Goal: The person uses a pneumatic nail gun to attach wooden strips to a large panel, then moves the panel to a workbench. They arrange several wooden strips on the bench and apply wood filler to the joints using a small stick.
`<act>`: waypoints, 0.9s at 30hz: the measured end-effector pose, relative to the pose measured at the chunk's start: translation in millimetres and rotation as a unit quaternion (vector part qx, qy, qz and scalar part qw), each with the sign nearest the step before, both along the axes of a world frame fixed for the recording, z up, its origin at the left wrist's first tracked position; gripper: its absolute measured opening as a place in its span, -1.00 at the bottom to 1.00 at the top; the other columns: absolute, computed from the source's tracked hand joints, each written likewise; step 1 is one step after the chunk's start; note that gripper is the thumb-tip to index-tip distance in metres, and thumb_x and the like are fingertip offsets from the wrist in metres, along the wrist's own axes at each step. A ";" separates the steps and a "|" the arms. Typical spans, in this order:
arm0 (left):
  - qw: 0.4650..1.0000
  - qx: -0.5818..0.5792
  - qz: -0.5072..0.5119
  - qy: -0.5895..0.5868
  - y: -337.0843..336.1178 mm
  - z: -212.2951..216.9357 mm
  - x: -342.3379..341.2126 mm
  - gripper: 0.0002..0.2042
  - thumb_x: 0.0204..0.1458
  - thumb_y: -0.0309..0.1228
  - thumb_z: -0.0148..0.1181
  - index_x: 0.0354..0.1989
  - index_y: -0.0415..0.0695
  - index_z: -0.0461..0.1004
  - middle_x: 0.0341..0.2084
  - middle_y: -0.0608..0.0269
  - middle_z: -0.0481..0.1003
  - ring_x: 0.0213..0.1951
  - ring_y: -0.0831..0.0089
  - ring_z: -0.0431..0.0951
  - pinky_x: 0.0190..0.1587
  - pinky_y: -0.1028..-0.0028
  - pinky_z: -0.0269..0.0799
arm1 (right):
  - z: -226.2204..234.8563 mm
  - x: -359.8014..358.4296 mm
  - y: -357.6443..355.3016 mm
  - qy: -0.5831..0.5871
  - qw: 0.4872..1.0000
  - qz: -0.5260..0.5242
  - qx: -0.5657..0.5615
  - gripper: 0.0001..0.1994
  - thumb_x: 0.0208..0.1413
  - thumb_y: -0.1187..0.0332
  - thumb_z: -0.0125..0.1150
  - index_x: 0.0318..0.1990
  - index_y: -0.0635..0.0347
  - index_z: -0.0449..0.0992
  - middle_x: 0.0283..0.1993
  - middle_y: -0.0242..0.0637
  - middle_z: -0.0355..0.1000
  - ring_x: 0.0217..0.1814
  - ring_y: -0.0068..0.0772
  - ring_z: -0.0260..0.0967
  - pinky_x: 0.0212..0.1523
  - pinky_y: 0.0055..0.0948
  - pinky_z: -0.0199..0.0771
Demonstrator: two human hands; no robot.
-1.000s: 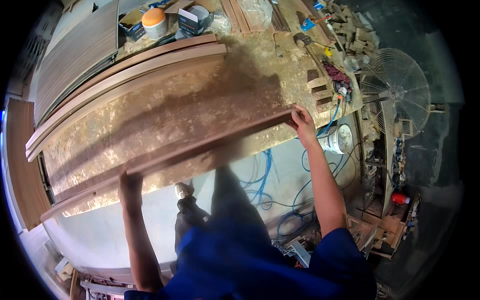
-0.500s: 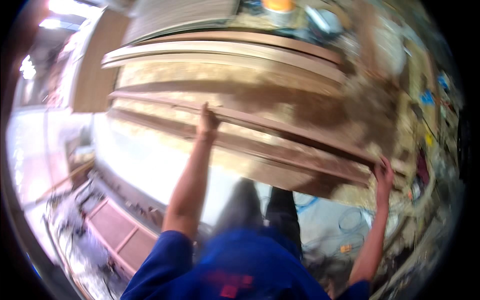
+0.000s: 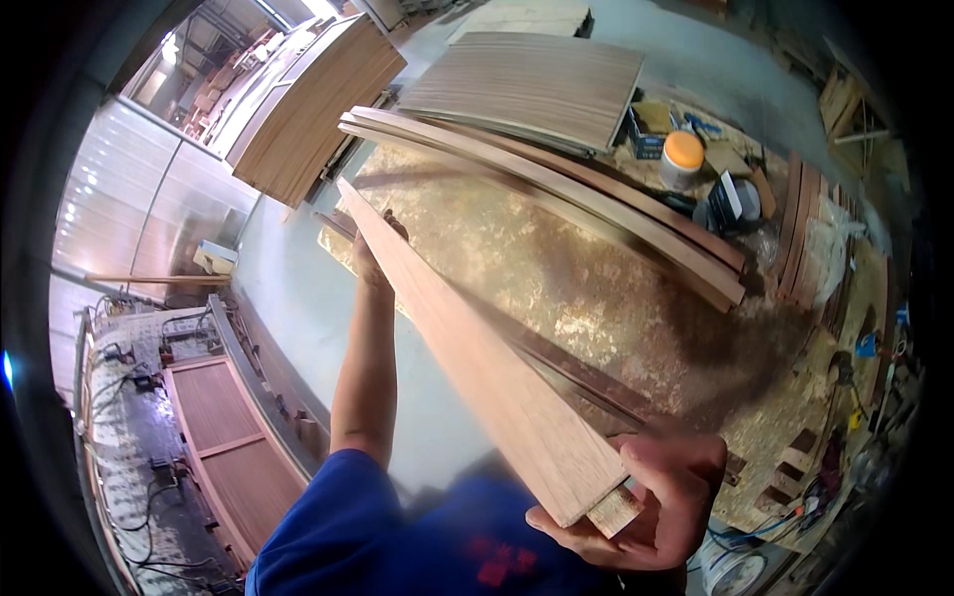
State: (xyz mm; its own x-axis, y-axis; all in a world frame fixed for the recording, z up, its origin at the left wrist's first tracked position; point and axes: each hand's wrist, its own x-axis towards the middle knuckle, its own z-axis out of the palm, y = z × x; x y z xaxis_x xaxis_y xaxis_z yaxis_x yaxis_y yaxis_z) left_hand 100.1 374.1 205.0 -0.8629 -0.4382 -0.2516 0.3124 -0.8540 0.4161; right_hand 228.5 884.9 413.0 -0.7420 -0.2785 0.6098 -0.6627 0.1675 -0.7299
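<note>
Fingers of the right hand clench the plank's near end, left hand gripping far along its length, above the bench.

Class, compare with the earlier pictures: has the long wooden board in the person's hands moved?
Yes. The board has been lifted off the speckled worktable and swung end-on toward the person, right hand at its near end, left hand farther along.

Orange-lidded white tub and small blue box at far edge of worktable.
</note>
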 end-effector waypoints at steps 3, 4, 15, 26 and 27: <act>0.998 -0.039 0.025 -0.035 -13.7 19.7 -9.7 -0.72 0.34 -0.34 -0.06 -0.07 -0.38 0.39 -0.40 -0.02 0.50 -0.43 0.16 0.54 -0.33 0.28 0.62 | 12.7 -17.9 -15.7 0.223 0.974 0.011 0.038 -0.65 -0.08 0.14 0.57 -0.19 0.09 0.64 -0.13 -0.25 0.51 -0.16 -0.38 0.47 -0.34 -0.36 0.46; 0.998 -0.040 0.010 -0.039 -18.5 23.8 -8.9 -0.71 0.34 -0.32 -0.07 -0.09 -0.37 0.39 -0.42 -0.02 0.49 -0.44 0.15 0.54 -0.34 0.26 0.61 | 16.8 -20.2 -20.6 0.260 0.964 0.017 0.041 -0.68 -0.08 0.14 0.56 -0.22 0.07 0.67 -0.12 -0.25 0.51 -0.16 -0.37 0.46 -0.32 -0.36 0.46; 0.951 -0.304 -0.058 -0.018 18.6 -51.4 -19.0 -0.65 0.37 -0.01 -0.05 -0.10 -0.06 0.41 -0.33 0.17 0.48 -0.22 0.21 0.57 -0.15 0.09 0.60 | -37.2 10.1 31.6 -0.118 0.985 -0.128 -0.008 -0.41 -0.04 0.40 0.53 0.18 0.28 0.45 0.15 -0.07 0.37 0.10 -0.16 0.39 0.05 -0.23 0.50; 0.775 -0.404 -0.288 -0.391 367.5 -170.0 63.7 -0.58 0.37 -0.21 0.04 0.19 -0.32 0.36 0.01 -0.10 0.50 -0.08 0.15 0.63 -0.03 0.26 0.67 | -306.6 23.7 402.0 -0.370 0.858 -0.263 0.243 -0.65 0.03 0.70 0.25 -0.03 0.18 0.49 -0.13 -0.22 0.48 0.03 -0.27 0.54 0.00 -0.37 0.53; 0.749 -0.454 -0.291 -0.384 376.5 -174.0 81.9 -0.56 0.36 -0.26 0.06 0.25 -0.34 0.31 0.04 -0.12 0.48 -0.07 0.15 0.63 -0.03 0.26 0.67 | -316.2 25.5 417.1 -0.351 0.859 -0.265 0.263 -0.66 0.03 0.69 0.25 -0.03 0.18 0.49 -0.11 -0.19 0.48 0.03 -0.20 0.53 -0.01 -0.33 0.53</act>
State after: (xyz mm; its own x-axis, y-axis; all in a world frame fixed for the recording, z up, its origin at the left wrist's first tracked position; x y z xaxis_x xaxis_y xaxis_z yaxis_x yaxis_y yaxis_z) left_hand 182.0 750.7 31.0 -0.7273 -0.3350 -0.5990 -0.6336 -0.0078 0.7736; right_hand 254.0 1302.0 96.8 -0.9829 0.1117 -0.1461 0.1804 0.7392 -0.6489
